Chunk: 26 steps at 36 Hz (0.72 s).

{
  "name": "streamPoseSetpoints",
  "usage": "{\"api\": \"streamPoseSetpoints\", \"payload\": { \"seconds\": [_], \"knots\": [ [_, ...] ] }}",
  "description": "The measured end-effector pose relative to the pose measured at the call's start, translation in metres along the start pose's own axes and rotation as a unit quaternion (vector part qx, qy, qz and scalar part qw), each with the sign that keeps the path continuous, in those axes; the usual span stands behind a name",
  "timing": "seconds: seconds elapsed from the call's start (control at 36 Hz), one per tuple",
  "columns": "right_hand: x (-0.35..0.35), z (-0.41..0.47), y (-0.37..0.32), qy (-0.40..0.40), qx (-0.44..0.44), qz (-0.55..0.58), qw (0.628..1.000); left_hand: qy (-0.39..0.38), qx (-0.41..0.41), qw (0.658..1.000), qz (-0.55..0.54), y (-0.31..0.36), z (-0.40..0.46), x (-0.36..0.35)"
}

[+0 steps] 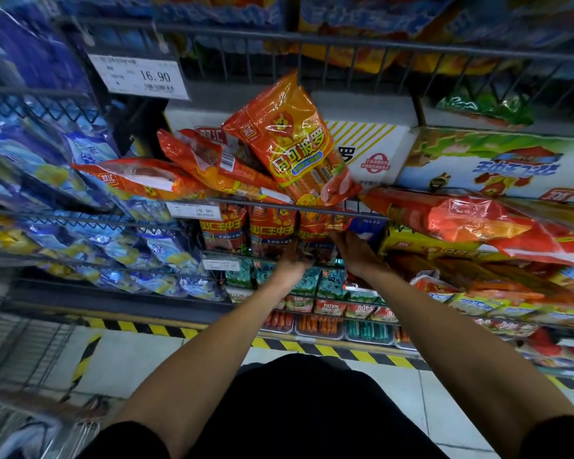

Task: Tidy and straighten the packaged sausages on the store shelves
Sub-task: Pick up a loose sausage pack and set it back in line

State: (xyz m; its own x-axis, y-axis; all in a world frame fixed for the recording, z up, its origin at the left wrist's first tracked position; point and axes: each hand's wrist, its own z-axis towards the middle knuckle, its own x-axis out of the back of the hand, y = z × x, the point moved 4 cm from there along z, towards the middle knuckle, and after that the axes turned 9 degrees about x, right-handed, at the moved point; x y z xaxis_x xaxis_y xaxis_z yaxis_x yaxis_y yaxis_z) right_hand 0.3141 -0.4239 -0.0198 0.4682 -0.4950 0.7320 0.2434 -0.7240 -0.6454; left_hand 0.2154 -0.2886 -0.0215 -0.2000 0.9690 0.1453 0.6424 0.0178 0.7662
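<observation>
between both hands, red sausage packs [307, 238], left grip [292, 260] and right grip [353, 250] clasping them

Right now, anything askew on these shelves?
Yes. On the upper shelf, one orange sausage pack stands tilted against the white box, and two more sprawl over the wire rail. Both hands work below.

A price tag [139, 77] reading 16.90 is hanging up left of the fingers; yellow-black hazard tape [315, 346] is running along the floor [140, 359] below them.
</observation>
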Motion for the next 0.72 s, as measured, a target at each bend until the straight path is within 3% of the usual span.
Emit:
{"api": "streamPoseSetpoints", "payload": {
  "seconds": [0.17, 0.31, 0.44, 0.56, 0.72],
  "knots": [
    [-0.005, 0.010, -0.011, -0.007, 0.013, -0.110, 0.994, -0.008, -0.014, 0.999, -0.030, -0.004, -0.006, 0.006],
    [-0.013, 0.015, -0.005, -0.014, -0.014, -0.133, 0.991, -0.007, 0.011, 1.000, -0.005, -0.007, 0.000, 0.014],
    [-0.011, 0.021, 0.001, -0.029, -0.012, -0.089, 0.995, -0.010, -0.013, 0.999, 0.036, -0.004, 0.000, 0.014],
    [-0.005, 0.016, 0.005, -0.051, 0.016, -0.175, 0.983, -0.001, -0.052, 0.993, 0.104, -0.011, 0.001, 0.016],
    [-0.011, 0.010, 0.010, -0.065, -0.045, -0.147, 0.986, 0.027, -0.077, 0.968, 0.238, -0.014, 0.003, 0.014]
  ]
}}
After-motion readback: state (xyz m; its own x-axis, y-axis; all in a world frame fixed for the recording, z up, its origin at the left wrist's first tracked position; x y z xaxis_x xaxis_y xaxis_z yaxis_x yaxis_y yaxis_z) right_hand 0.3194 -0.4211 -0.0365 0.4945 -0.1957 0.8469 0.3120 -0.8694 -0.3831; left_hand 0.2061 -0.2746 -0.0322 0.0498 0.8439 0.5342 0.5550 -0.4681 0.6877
